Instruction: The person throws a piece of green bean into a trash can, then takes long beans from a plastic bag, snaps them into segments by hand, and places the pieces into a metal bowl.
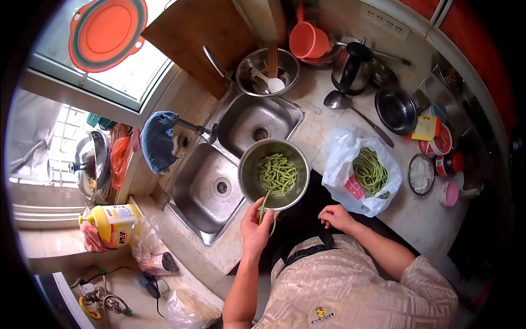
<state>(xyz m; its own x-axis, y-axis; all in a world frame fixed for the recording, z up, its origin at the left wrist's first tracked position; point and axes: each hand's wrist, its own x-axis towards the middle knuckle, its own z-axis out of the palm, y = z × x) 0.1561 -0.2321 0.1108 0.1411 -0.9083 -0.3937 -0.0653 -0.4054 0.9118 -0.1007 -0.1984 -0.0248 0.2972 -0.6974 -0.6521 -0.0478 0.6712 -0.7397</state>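
Observation:
A steel pot [246, 176] with short pieces of green bean [279, 174] inside stands at the front edge of the sink. At its near rim my left hand [256, 226] pinches a long green bean, whose upper end reaches over the pot. My right hand [335, 217] is to the right of the pot, near my body, with its fingers curled; whether anything is between them is too small to tell. Beyond it, a white plastic bag [341, 164] lies open on the counter, holding long uncut green beans [370, 171] and a pink label.
A double sink [207, 189] lies left of and behind the pot. A steel bowl with utensils [249, 60] sits behind it. A ladle [359, 115], kettle [350, 71], black bowl [394, 111] and jars [450, 163] stand right. A yellow jug [114, 225] is left.

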